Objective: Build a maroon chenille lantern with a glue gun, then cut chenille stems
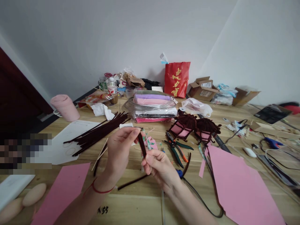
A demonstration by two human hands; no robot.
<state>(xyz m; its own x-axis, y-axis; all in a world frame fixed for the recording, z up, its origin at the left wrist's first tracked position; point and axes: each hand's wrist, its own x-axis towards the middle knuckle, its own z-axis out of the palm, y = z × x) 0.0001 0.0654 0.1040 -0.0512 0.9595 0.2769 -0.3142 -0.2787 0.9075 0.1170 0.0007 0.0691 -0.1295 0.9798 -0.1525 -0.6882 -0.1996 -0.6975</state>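
Both forearms come up from the bottom edge over the wooden table (140, 203), the left wrist wearing a thin red string. Largest of the things close by are the pink paper sheets: one (241, 184) lies to the right of the hands, another (63, 193) to the left, both flat on the wood.

Between the hands stands a short dark red pipe cleaner (142, 145), nearly upright and tilted a little, held above the table. The left hand (119, 150) pinches its upper end between thumb and fingertips, the other fingers curled in. The right hand (158, 165) closes around its lower end, fingers folded and thumb pressed against it. The two hands are just beside each other, almost touching.

Behind the left hand a bundle of long dark red pipe cleaners (98, 131) lies slanted on white paper. Green-handled pliers (175, 148) lie just past the right hand. A single dark pipe cleaner (132, 182) lies on the table below the hands.
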